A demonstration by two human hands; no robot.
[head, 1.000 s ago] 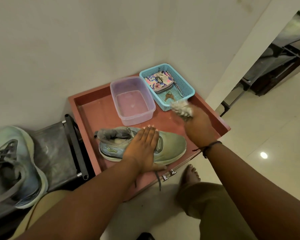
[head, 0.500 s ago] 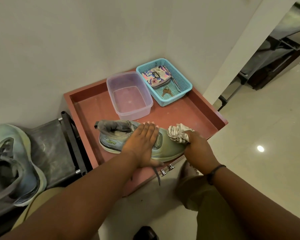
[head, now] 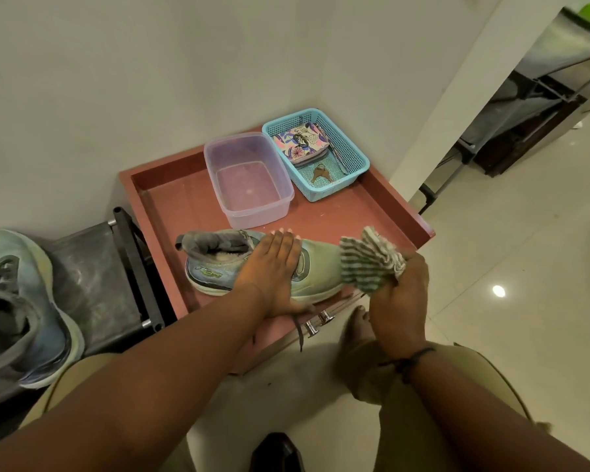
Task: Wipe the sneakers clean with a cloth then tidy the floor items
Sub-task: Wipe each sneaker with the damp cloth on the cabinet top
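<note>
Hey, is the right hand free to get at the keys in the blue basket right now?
Probably not as it stands: the right hand is gripping the striped cloth at the sneaker's toe. The keys lie uncovered in the open-topped blue basket, so the path looks free once the cloth is put down.

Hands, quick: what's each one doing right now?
Left hand: open, pressing flat on the green sneaker.
Right hand: gripping the striped cloth.

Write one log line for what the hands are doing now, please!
step: wiping | left hand: flat on sneaker | right hand: grips cloth at toe | place: red tray
</note>
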